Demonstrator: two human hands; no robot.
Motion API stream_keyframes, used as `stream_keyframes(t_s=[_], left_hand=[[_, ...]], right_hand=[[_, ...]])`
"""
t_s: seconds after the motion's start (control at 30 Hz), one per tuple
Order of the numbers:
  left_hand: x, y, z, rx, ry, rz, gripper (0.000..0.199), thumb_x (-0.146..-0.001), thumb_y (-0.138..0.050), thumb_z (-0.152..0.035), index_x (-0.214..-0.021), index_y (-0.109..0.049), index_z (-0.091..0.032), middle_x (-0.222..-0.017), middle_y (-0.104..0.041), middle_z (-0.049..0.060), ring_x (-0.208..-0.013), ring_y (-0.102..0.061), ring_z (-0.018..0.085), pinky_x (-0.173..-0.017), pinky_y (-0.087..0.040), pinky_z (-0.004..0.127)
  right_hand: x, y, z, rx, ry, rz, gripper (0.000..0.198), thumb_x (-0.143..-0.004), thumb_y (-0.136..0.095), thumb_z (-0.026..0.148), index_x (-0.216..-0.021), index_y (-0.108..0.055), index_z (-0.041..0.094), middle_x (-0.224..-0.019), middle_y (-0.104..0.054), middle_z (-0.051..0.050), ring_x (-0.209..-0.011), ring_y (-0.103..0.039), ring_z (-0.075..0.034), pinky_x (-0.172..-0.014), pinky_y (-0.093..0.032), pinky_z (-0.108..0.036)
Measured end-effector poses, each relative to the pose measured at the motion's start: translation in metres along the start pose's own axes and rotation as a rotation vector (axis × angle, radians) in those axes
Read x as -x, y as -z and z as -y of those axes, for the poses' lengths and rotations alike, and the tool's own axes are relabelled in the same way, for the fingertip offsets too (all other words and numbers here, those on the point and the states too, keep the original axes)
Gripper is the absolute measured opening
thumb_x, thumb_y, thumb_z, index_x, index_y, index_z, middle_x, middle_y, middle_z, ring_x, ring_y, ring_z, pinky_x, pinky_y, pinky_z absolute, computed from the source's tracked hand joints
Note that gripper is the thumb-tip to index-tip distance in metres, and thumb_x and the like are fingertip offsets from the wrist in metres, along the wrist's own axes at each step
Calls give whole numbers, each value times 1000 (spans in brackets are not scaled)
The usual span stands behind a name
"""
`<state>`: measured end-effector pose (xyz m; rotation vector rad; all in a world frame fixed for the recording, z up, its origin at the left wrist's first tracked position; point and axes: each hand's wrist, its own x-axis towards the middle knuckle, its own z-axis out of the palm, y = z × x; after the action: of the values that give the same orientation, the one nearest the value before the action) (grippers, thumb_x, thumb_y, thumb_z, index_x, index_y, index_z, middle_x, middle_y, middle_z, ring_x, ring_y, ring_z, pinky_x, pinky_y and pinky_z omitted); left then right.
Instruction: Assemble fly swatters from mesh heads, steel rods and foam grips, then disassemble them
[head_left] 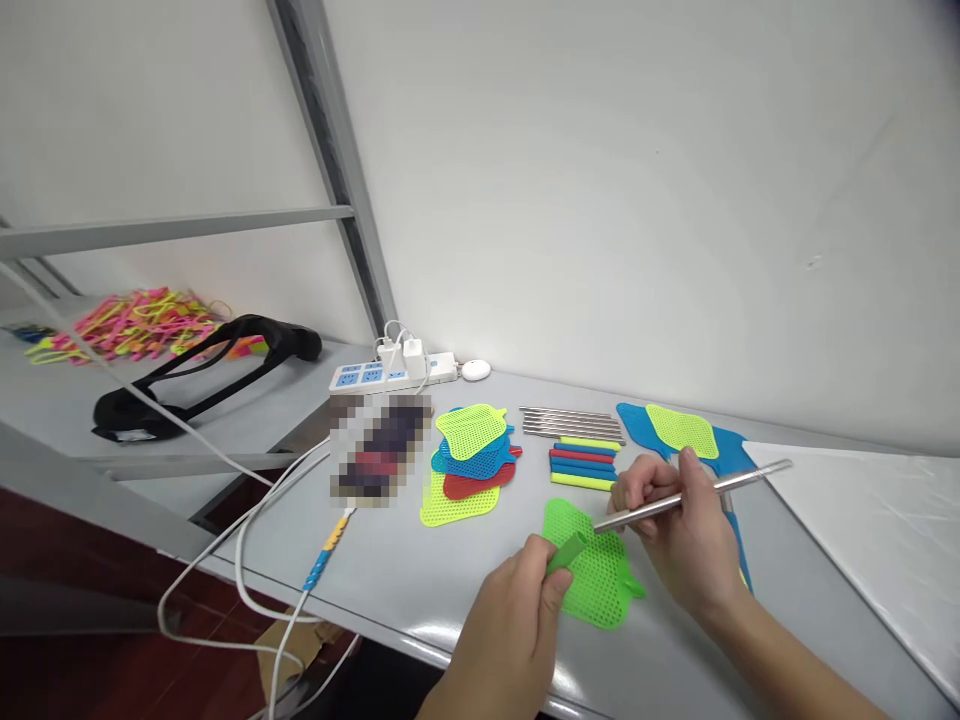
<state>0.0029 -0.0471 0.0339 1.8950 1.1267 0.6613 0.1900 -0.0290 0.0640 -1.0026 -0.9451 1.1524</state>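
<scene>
My left hand (517, 610) is closed round a green handle tube (568, 552), whose hollow end faces up and right. Between the fingers of my right hand (686, 530) is a silver metal rod (742, 477), tilted, its lower end a short way from the tube's opening. Beneath both hands a green fly swatter head (600, 590) lies flat on the table. Behind my right hand are several coloured handle tubes (583, 466) in a row, with several metal rods (568, 422) beyond them. Left of these sits a pile of blue, red and yellow swatter heads (474, 450).
Swatters with blue and yellow heads (682, 432) lie at the right, beside a white sheet (862, 520). A power strip (394, 372) stands against the wall. White cables (240, 540) hang over the table's left edge. A black headband-like frame (217, 375) rests on the left shelf.
</scene>
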Motion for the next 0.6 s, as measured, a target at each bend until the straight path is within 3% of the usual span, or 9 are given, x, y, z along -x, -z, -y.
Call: stream_keyframes(t_s=[0.1, 0.4, 0.53, 0.6], left_hand=[[-1, 1, -2, 29, -17, -5, 31, -101, -26, -40, -87, -47, -22, -74, -53, 0, -68, -49, 18, -60, -33, 27], [-4, 2, 0, -52, -95, -21, 33, -101, -28, -36, -92, -57, -22, -78, -60, 2, -69, -54, 18, -61, -38, 27], [-7, 0, 2, -122, -225, -21, 29, -100, -31, -33, -97, -57, -22, -82, -63, 3, -72, -56, 19, -62, -39, 27], [-8, 1, -1, -123, -277, -27, 27, -100, -31, -31, -100, -56, -22, -83, -64, 4, -72, -57, 18, -61, -39, 27]], right_hand=[[2, 2, -8, 50, -42, 17, 61, -94, -27, 63, -57, -53, 23, -44, -29, 4, -45, -29, -13, -51, -33, -29], [-1, 5, -7, 180, -33, -19, 53, -96, -30, 57, -60, -51, 23, -46, -32, 4, -48, -36, -14, -51, -34, -28], [9, -5, -5, 359, 1, 153, 49, -98, -34, 50, -63, -53, 21, -61, -45, 1, -60, -41, -14, -58, -35, -27], [17, -12, -7, 358, 0, 268, 40, -98, -37, 48, -76, -58, 21, -75, -51, -1, -72, -46, -16, -68, -39, -28]])
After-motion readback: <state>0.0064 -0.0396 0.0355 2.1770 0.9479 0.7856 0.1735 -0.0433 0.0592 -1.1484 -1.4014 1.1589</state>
